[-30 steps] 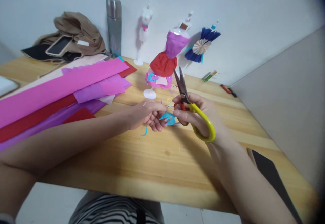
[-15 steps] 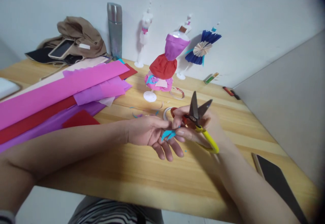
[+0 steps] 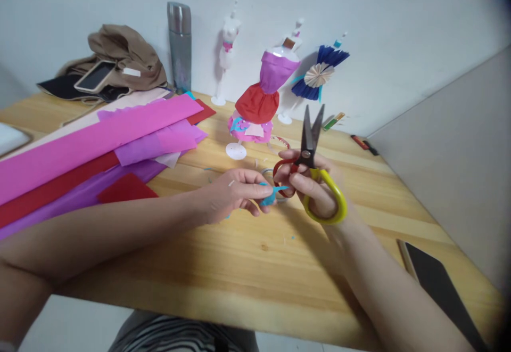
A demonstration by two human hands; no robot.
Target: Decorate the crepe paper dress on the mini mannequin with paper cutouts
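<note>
Between the thumb and fingers of my left hand (image 3: 239,195) is a small cut piece of turquoise paper (image 3: 268,196), its thin tip pointing toward my other hand. My right hand (image 3: 313,184) holds scissors (image 3: 306,152) with one red and one yellow handle. Their blades point up and stand slightly apart, away from the paper. Behind my hands stands a small dress form (image 3: 266,91) in a purple top, a red gathered skirt and a pink ruffled hem. Part of a tape roll (image 3: 266,172) shows behind my fingers.
Sheets of coloured paper (image 3: 99,144) cover the table's left side. A bottle (image 3: 180,48), a brown cloth bag (image 3: 123,56) and two more small dress forms, one with a navy pleated dress (image 3: 319,75), stand along the wall. At right lies a dark flat device (image 3: 435,283).
My left hand has turned from palm up to pinching the turquoise paper. My right hand has tilted the scissors upright, and their blades are closer together than before.
</note>
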